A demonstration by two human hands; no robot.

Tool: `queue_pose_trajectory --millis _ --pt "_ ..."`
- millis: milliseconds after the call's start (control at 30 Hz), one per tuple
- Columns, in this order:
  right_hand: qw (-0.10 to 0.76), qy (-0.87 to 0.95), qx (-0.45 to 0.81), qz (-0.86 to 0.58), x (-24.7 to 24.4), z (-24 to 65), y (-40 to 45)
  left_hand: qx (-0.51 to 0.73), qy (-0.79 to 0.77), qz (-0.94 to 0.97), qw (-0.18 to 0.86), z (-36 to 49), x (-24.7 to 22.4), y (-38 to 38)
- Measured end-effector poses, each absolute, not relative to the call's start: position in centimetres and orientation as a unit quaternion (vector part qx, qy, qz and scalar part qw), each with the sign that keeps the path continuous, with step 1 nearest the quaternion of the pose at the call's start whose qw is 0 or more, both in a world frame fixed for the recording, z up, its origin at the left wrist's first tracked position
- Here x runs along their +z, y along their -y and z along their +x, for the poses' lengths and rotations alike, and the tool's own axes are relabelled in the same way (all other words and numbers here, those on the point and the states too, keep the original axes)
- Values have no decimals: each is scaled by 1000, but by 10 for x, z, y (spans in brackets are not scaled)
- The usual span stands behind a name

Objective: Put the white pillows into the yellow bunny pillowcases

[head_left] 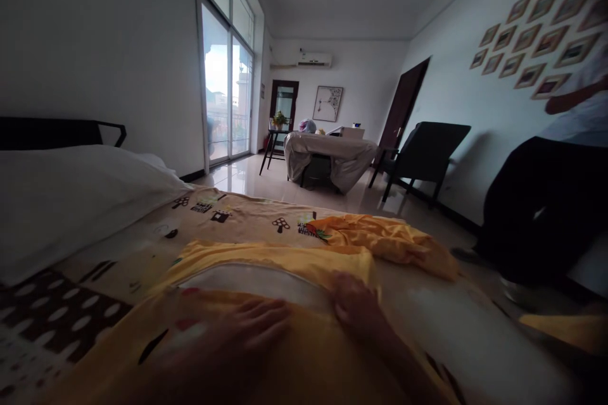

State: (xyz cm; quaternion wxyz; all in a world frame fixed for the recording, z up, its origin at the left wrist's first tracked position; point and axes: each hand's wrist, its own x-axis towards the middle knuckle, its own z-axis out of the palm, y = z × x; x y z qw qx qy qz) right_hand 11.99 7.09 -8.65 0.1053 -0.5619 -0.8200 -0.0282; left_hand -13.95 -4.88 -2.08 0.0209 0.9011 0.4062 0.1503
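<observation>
Yellow garment (308, 348) lies spread on the patterned sheet (251, 215), a pale inner patch showing at its curved edge. Left hand (261, 323): palm down, fingers extended, resting on the cloth. Right hand (354, 304): fingers bent at the garment's right side; cannot tell whether fabric is pinched. Judgement: contact looks like flattening; light, even pressure outward from the middle should serve well, one hand steadying so the soft cloth does not bunch. Position: garment under both hands, its body between them; crumpled orange cloth (380, 237) beyond the right hand.
</observation>
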Motion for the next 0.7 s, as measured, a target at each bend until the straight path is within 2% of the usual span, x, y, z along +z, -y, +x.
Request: queue_pose_trajectory --millis 67,167,267,400,533,700 --pt "88 811 -31 -578 -102 102 -79 122 -403 906 50 -110 -35 24" --pt "121 797 -61 -589 -131 116 -85 112 -427 894 75 -90 -64 -3" --pt "195 776 -53 -598 -149 156 -84 137 -427 889 93 -94 -82 -11" --pt "303 778 6 -551 -161 199 -69 157 -433 884 77 -100 -78 -7" --pt "291 801 21 -523 -169 233 -45 178 -445 878 7 -126 -74 -2" --pt "251 815 0 -523 -158 264 -30 206 -548 807 -77 -223 -81 7"
